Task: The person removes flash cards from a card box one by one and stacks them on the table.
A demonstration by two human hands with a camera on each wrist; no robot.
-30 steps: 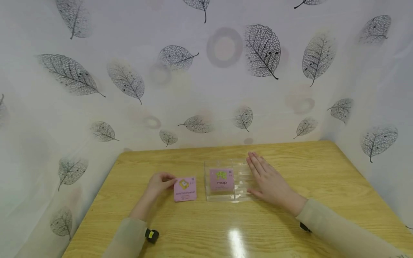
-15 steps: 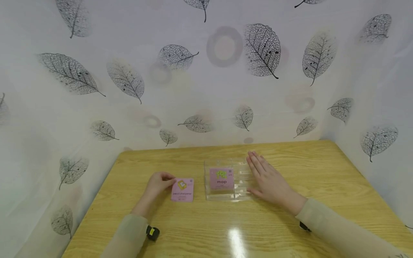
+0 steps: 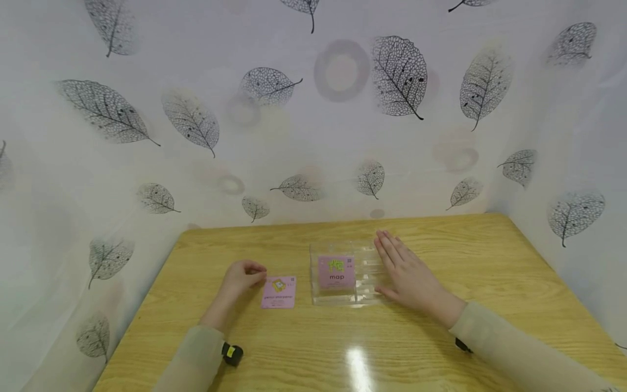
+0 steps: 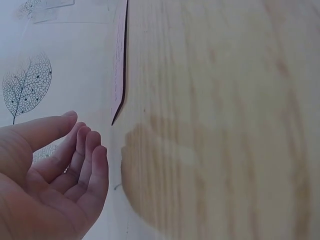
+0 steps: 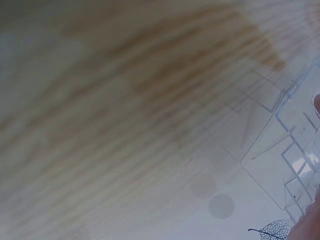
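A pink card with a yellow pencil sharpener picture [image 3: 278,292] lies on the table just right of my left hand [image 3: 241,281]. In the left wrist view the fingers [image 4: 86,150] are loosely bent and hold nothing, with a small gap between them and the pink card [image 4: 119,70]. A clear plastic organizer box [image 3: 364,300] stands in the middle, with a second pink card, marked "map" [image 3: 337,273], in its left part. My right hand [image 3: 410,280] rests with long, straight fingers along the box's right side, covering that end. The right wrist view catches only a sliver of the hand and the clear compartment walls [image 5: 265,140].
The wooden table [image 3: 303,348] runs back to a white cloth [image 3: 303,136] printed with dark leaves, which hangs at the back and both sides. A black wrist camera [image 3: 232,354] sits at the left wrist.
The sharpener card, held up at its corner by the left fingers before, has come down toward me onto the table and is let go. My right hand and the box have stayed put.
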